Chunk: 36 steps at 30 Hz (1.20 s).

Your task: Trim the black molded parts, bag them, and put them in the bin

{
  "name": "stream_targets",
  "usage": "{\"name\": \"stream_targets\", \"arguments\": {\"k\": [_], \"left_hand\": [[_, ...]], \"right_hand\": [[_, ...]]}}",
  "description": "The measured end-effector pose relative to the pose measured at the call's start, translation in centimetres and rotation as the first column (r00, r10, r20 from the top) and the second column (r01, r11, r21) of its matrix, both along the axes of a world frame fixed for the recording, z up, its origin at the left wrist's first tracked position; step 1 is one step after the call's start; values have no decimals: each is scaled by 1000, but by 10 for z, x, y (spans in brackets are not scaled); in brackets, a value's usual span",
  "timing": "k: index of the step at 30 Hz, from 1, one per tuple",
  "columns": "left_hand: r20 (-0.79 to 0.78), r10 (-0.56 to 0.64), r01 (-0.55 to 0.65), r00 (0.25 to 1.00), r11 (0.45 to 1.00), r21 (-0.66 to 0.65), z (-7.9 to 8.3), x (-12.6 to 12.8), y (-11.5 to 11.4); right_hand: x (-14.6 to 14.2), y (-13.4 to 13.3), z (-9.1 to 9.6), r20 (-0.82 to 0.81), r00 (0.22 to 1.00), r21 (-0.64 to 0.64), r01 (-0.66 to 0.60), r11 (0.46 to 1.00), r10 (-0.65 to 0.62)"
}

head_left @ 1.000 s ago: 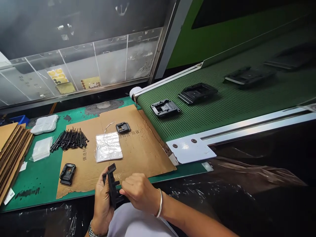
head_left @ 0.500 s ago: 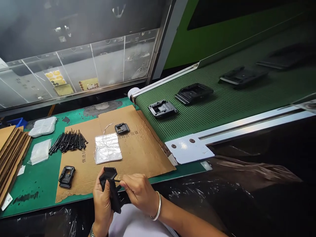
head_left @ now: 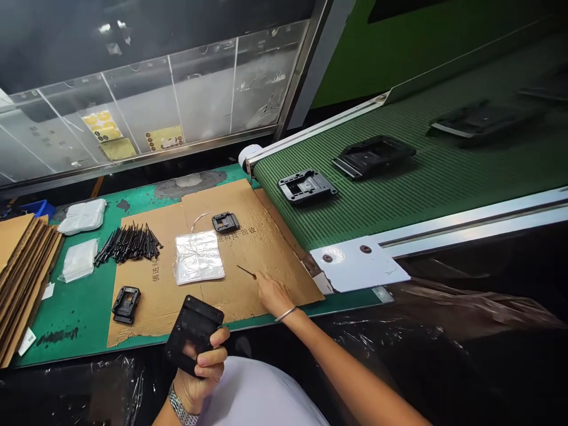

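Two hands at work: the left hand [head_left: 202,373] grips a black plastic housing [head_left: 194,331] by its edge, just above the lap — likely stiff and light, easiest held at the rim — while the right hand [head_left: 273,294] rests on a cardboard sheet [head_left: 261,278], a thin black pin [head_left: 246,271] at its fingertips, pinched or not I cannot tell

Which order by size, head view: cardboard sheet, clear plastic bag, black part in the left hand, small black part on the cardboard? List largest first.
1. Cardboard sheet
2. Clear plastic bag and black part in the left hand: alike, held part nearer camera
3. Small black part
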<state>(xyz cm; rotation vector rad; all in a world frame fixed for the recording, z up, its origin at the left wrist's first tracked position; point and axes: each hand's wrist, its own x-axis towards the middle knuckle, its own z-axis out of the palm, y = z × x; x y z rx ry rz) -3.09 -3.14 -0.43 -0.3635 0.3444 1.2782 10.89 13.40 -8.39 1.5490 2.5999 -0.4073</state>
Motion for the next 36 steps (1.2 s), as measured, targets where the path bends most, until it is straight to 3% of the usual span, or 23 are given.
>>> {"name": "stream_targets", "arguments": {"k": [3,7,11,14,16,17,18,20,21,22,24,26,29,30,32,34,36], "left_hand": [[41,11,-9,999,999,-48,0,2,2],[39,5,-2,999,996,-93,3,3,5],[0,-39,39,999,997,-60,0,0,5],[-97,-162,162,982,987,-8,-14,-5,6],[-222,-230,235,948,972,-2,-28,-8,10],[-290,-239,245,927,969,-15,-35,-9,13],[-357,-236,240,904,970,-36,-41,-8,17],[-474,-247,236,845,968,-84,-53,-6,26],[-510,-279,261,814,959,-107,-58,-4,30],[-523,-324,299,788,945,-134,-63,-2,35],[-511,-374,314,774,928,-202,-72,0,42],[-513,-340,197,789,929,-312,-83,-2,47],[-593,-267,-6,759,908,-418,-98,-9,49],[-615,-264,-35,743,903,-429,-101,-11,48],[-656,-246,-76,713,904,-421,-106,-13,47],[-696,-226,-107,682,910,-401,-108,-13,45],[-721,-212,-108,660,923,-370,-108,-12,44]], "right_hand": [[9,10,-24,54,994,50,95,994,-97],[17,14,-41,77,979,92,180,979,-187],[21,14,-47,39,976,118,211,970,-217],[20,8,-40,-11,974,137,225,965,-226],[19,-1,-29,-190,978,23,91,996,-85],[17,-7,-22,-344,939,-85,-59,995,27],[16,-13,-14,-517,848,-191,-246,950,116],[12,-25,0,-770,626,-325,-551,769,124],[11,-29,5,-813,578,-364,-608,706,78],[9,-31,10,-824,566,-394,-614,684,34],[7,-31,12,-808,589,-398,-558,728,10],[7,-25,6,-777,625,-301,-480,824,80],[12,-13,-19,-682,710,8,-230,973,174],[14,-9,-29,-640,747,133,-126,983,182],[19,-6,-49,-520,828,347,-20,938,210],[22,-9,-64,-343,903,456,-81,886,259],[24,-18,-72,-159,942,461,-195,866,297]]}}
